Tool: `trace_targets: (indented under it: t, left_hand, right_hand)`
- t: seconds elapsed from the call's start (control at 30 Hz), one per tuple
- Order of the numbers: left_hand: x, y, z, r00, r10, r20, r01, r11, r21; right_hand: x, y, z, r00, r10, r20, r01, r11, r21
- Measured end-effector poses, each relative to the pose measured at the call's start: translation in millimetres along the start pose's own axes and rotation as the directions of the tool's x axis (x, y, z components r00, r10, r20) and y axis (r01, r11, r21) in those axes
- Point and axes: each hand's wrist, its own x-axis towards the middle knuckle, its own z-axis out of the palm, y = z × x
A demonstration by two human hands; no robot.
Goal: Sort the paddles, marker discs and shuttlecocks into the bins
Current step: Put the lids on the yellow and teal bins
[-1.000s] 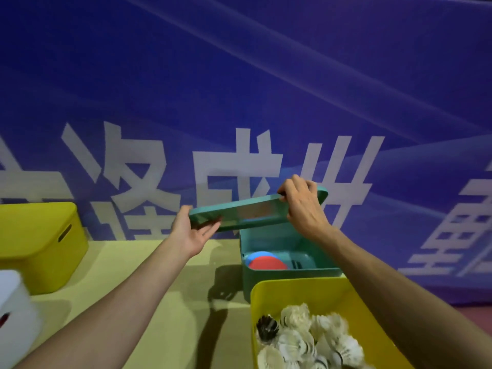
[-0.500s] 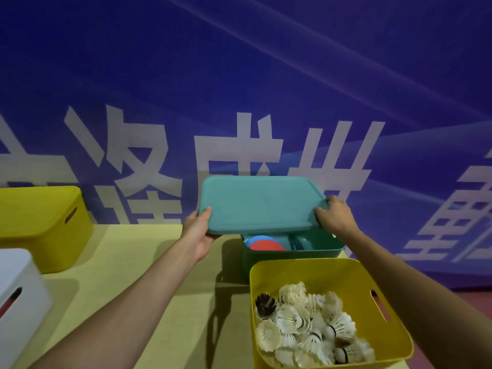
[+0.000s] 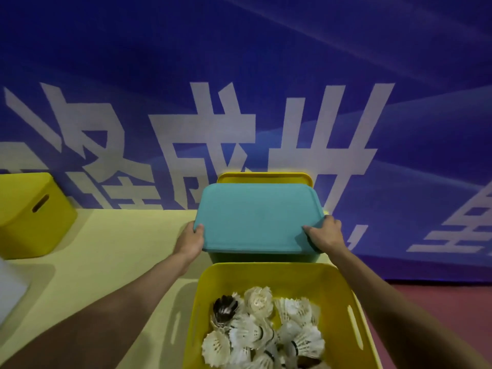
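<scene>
A teal lid (image 3: 259, 217) lies flat on top of the teal bin (image 3: 263, 257), hiding the bin's contents. My left hand (image 3: 191, 239) grips the lid's near left corner, thumb on top. My right hand (image 3: 324, 235) grips the near right corner, thumb on top as well. Close in front of the teal bin stands an open yellow bin (image 3: 332, 278) holding several white shuttlecocks (image 3: 259, 328) and one dark one (image 3: 225, 308).
A yellow lid (image 3: 263, 177) stands behind the teal bin against the blue banner. A closed yellow bin (image 3: 29, 217) sits at the far left of the pale yellow table (image 3: 119, 249). A white box's corner (image 3: 10, 288) shows at the left edge. Red floor lies right.
The teal lid was held tilted above the open teal bin, then came down flat onto it. The coloured discs inside are now covered. My view has tipped downward.
</scene>
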Motion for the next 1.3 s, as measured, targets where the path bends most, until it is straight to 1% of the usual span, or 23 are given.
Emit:
trace_targets:
  t: [0.07, 0.2, 0.3, 0.47, 0.63, 0.77, 0.9, 1.0, 1.2, 1.3]
  left_hand:
    - [5.8, 0.3, 9.6, 1.0, -0.008, -0.021, 0.01, 0.998, 0.054]
    - [16.0, -6.0, 22.0, 0.999, -0.028, -0.026, 0.03, 0.994, 0.101]
    - [22.2, -10.8, 28.8, 0.999, -0.04, -0.027, 0.043, 0.994, 0.104]
    - [30.4, -16.1, 37.3, 0.999, -0.043, -0.033, 0.047, 0.989, 0.138]
    - [34.2, -19.0, 45.0, 0.998, -0.034, -0.055, 0.041, 0.991, 0.124]
    - [33.0, -22.7, 42.2, 1.0, -0.014, -0.01, 0.015, 0.995, 0.099]
    - [29.3, -27.2, 40.4, 0.999, 0.011, 0.041, -0.013, 0.998, 0.063]
    - [32.3, -26.3, 41.5, 0.999, -0.013, 0.041, 0.012, 0.999, 0.047]
    - [41.5, -28.0, 42.3, 0.996, -0.05, 0.069, 0.042, 0.992, 0.115]
    - [43.4, -29.2, 42.7, 0.996, -0.042, 0.08, 0.03, 0.99, 0.14]
  right_hand:
    - [11.4, 3.8, 2.7, 1.0, -0.017, 0.001, 0.017, 0.999, -0.032]
    - [25.3, 8.7, 5.9, 0.998, -0.034, 0.047, 0.034, 0.999, 0.005]
    - [31.5, 13.5, 10.6, 0.998, -0.034, 0.06, 0.033, 0.999, 0.016]
    - [35.1, 20.4, 15.0, 0.999, -0.038, 0.036, 0.037, 0.999, 0.028]
    - [34.8, 25.3, 17.0, 0.998, -0.017, 0.06, 0.015, 1.0, 0.023]
    - [33.7, 25.1, 16.7, 0.998, 0.008, 0.069, -0.009, 1.0, 0.01]
    - [35.6, 25.6, 16.4, 0.995, 0.023, 0.095, -0.026, 0.999, 0.038]
    - [36.0, 25.8, 20.1, 0.995, 0.022, 0.101, -0.027, 0.999, 0.042]
    - [39.7, 24.6, 28.6, 0.996, 0.053, 0.071, -0.055, 0.998, 0.028]
    - [45.1, 22.4, 28.9, 0.994, 0.07, 0.088, -0.07, 0.998, -0.002]
